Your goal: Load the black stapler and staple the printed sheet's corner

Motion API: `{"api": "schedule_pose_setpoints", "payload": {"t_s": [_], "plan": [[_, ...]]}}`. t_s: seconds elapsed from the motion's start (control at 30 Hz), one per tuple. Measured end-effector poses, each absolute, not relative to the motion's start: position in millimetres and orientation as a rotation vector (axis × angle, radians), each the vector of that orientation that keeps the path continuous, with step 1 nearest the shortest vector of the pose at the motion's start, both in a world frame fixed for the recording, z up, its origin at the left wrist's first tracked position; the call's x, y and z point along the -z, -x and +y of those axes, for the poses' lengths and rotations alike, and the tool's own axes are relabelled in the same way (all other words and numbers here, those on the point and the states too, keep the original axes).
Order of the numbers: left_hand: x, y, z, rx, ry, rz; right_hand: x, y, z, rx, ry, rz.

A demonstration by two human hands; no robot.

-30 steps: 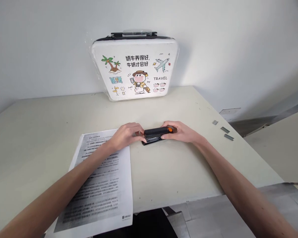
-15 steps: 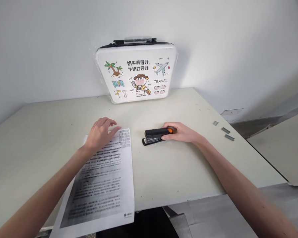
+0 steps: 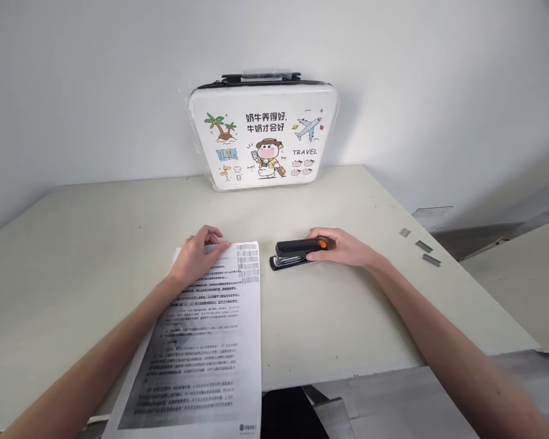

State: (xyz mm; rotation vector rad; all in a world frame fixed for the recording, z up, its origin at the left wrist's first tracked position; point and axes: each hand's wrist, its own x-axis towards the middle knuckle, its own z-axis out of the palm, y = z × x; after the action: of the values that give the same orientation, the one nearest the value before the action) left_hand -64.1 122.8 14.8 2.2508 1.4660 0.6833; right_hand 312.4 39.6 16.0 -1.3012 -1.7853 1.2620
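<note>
Head camera: one smooth, matt, pale wall rises beyond all the fingers. Below it one cream table, flat and specked with a few dark dots, spreads under both hands. One white case, round-cornered and glossy, with crinkled clear film around it, leans on the wall, well beyond the fingertips. Its front bears one palm-tree picture, one airplane, one large cartoon figure and four small pink heads; one black handle tops it.

Printed paper, thin and rectangular, reaches from the left fingers toward the wearer, its lower end past the table edge; whether it is one sheet or several I cannot tell. The left hand has its thumb on the paper's top edge and its fingers curled, a small gap between thumb and forefinger; whether they pinch the paper I cannot tell. The right hand is closed around the rear of one black stapler, blocky and smooth, with one orange patch; its front end points toward the left fingers, just beside the paper's corner. Three narrow grey staple strips lie well right of the right fingers.
</note>
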Motion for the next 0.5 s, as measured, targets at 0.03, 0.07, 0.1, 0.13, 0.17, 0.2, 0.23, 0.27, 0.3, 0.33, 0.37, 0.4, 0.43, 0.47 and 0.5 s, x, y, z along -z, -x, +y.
{"api": "schedule_pose_setpoints", "payload": {"t_s": [0.03, 0.07, 0.1, 0.13, 0.17, 0.2, 0.23, 0.27, 0.3, 0.33, 0.37, 0.4, 0.43, 0.47, 0.5], "plan": [[-14.6, 61.2, 121.4, -0.689, -2.244, 1.439, -15.3, -312.6, 39.8, -1.263, 1.301, -1.786], [-14.2, 58.0, 120.2, -0.697, -2.239, 1.423, -14.7, -312.6, 40.0, -1.261, 1.303, -1.789], [-13.7, 54.6, 119.3, -0.704, -2.234, 1.414, -14.3, -312.6, 40.1, -1.256, 1.305, -1.793], [-13.0, 51.1, 118.7, -0.705, -2.229, 1.408, -14.3, -312.5, 40.1, -1.250, 1.308, -1.796], [-12.2, 47.6, 118.5, -0.703, -2.225, 1.405, -14.5, -312.3, 39.9, -1.247, 1.311, -1.799], [-11.4, 44.0, 118.7, -0.699, -2.223, 1.403, -14.9, -312.0, 39.7, -1.244, 1.312, -1.797], [-10.7, 40.6, 119.1, -0.697, -2.223, 1.400, -15.5, -311.7, 39.4, -1.244, 1.312, -1.795], [-10.0, 37.4, 119.8, -0.699, -2.226, 1.398, -16.2, -311.4, 39.1, -1.244, 1.311, -1.793], [-9.6, 34.2, 120.6, -0.707, -2.231, 1.399, -16.9, -311.1, 38.8, -1.244, 1.311, -1.794], [-9.3, 31.3, 121.4, -0.717, -2.236, 1.400, -17.4, -310.9, 38.6, -1.242, 1.312, -1.796], [-9.3, 28.3, 122.3, -0.726, -2.239, 1.401, -17.8, -310.8, 38.5, -1.240, 1.312, -1.799], [-9.5, 25.5, 123.1, -0.728, -2.241, 1.403, -18.0, -310.7, 38.5, -1.239, 1.312, -1.800], [-9.9, 22.6, 123.8, -0.726, -2.241, 1.407, -18.0, -310.7, 38.6, -1.238, 1.312, -1.800], [-10.4, 19.7, 124.5, -0.723, -2.239, 1.410, -17.9, -310.8, 38.8, -1.240, 1.311, -1.800], [-11.0, 16.7, 125.1, -0.717, -2.235, 1.414, -17.7, -311.0, 39.0, -1.241, 1.313, -1.799]]}}
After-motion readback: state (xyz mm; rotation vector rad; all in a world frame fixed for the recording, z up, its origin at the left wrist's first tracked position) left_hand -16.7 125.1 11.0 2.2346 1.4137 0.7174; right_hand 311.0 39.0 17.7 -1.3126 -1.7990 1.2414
